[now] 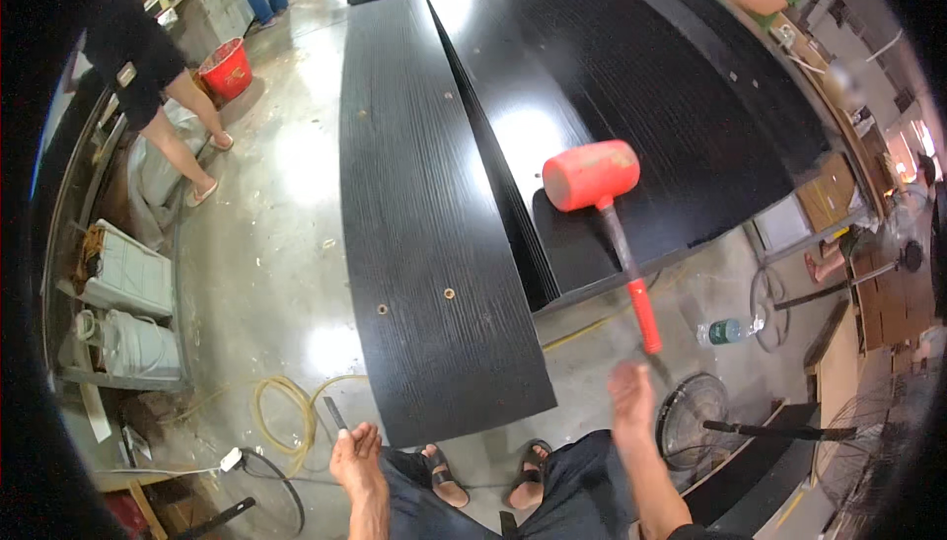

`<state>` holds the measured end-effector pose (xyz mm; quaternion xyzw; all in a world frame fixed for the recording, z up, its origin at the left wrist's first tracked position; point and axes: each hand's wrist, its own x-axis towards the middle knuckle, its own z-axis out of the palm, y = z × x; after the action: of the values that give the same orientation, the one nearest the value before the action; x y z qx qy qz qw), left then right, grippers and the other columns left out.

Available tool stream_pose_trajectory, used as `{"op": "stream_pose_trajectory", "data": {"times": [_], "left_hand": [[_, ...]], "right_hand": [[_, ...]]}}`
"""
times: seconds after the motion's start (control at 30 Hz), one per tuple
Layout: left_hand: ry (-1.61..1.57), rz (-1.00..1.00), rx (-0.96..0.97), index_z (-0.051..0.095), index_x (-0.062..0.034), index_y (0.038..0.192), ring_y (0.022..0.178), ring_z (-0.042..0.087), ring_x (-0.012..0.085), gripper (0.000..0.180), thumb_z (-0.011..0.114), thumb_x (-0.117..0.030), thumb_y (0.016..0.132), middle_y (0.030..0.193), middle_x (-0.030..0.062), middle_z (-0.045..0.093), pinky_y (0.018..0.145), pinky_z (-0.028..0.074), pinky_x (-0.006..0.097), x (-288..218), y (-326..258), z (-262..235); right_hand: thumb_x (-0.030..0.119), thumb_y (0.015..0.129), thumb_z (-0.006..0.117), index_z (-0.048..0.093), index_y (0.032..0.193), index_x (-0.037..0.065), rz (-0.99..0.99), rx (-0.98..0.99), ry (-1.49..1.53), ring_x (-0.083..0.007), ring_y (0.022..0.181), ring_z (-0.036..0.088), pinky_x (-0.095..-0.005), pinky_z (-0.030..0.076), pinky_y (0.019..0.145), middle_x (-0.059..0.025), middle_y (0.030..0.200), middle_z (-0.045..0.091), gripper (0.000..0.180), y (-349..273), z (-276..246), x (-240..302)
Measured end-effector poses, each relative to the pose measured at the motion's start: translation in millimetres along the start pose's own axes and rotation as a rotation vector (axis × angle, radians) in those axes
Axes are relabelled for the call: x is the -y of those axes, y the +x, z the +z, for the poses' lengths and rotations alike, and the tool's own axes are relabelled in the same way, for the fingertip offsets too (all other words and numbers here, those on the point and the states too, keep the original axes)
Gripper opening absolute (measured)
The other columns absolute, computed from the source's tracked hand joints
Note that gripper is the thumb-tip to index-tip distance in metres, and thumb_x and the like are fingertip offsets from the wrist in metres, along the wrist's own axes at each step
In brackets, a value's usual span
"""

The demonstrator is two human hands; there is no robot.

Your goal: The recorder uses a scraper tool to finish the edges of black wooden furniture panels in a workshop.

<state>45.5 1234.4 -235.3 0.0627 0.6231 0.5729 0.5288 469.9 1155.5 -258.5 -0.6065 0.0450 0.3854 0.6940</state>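
Observation:
A mallet with a red head [590,173] and a black-and-red handle [641,308] hangs tilted above the near end of a stack of black wood-grain panels [631,96]. My right hand [631,397] is blurred just under the handle's lower end; the grip itself is unclear. My left hand [355,456] pinches a short dark rod [335,412] near the floor. One long black panel [424,234] with small holes lies on the floor in front of me, its near edge just past my sandalled feet [483,471].
A yellow hose [286,412] and a white plug [231,458] lie on the concrete at left. Fan grilles [691,422] and a water bottle [725,331] are at right. A person stands by a red bucket [227,69] far left; another in green leans at top right.

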Motion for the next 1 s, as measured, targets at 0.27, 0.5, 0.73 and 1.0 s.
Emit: {"op": "stream_pose_trajectory", "data": {"times": [0.27, 0.5, 0.73, 1.0], "left_hand": [[0.065, -0.101, 0.039, 0.06, 0.0007, 0.092, 0.097, 0.066, 0.0325, 0.025, 0.056, -0.024, 0.099, 0.101, 0.0182, 0.068, 0.088, 0.051, 0.045, -123.2, -137.5, -32.6], [0.022, -0.225, -0.016, 0.06, 0.0013, 0.086, 0.082, 0.07, 0.0317, 0.027, 0.058, -0.022, 0.098, 0.092, 0.0203, 0.07, 0.075, 0.057, 0.043, -220.9, -294.1, -54.1], [-0.096, -0.11, -0.102, 0.058, 0.0024, 0.091, 0.09, 0.067, 0.0357, 0.027, 0.055, -0.023, 0.099, 0.097, 0.0214, 0.067, 0.076, 0.054, 0.045, -286.6, -345.6, -101.0], [-0.191, -0.168, 0.02, 0.059, 0.0036, 0.091, 0.084, 0.069, 0.0343, 0.028, 0.059, -0.023, 0.098, 0.09, 0.0204, 0.068, 0.073, 0.057, 0.044, -349.0, -267.6, -123.8]], "right_hand": [[0.037, 0.093, 0.064, 0.055, 0.129, -0.005, -0.496, 0.225, -0.7, -0.0221, 0.106, 0.059, -0.0355, 0.046, 0.093, -0.0137, 0.119, 0.061, 0.056, -3.3, 85.4, 177.1], [0.035, 0.093, 0.066, 0.056, 0.092, 0.008, -0.051, 0.518, -0.668, -0.0101, 0.051, 0.054, -0.0258, 0.044, 0.044, -0.001, 0.067, 0.057, 0.028, -60.7, 155.2, 178.7], [0.029, 0.096, 0.055, 0.049, 0.091, 0.01, 0.06, 0.424, -0.68, -0.0128, 0.047, 0.05, -0.0295, 0.039, 0.039, -0.0022, 0.065, 0.052, 0.02, -104.6, 210.5, 220.3], [0.023, 0.09, 0.053, 0.046, 0.077, 0.014, 0.167, 0.303, -0.782, -0.0095, 0.041, 0.044, -0.0268, 0.033, 0.034, 0.0021, 0.057, 0.046, 0.017, -120.4, 240.5, 236.1]]}}
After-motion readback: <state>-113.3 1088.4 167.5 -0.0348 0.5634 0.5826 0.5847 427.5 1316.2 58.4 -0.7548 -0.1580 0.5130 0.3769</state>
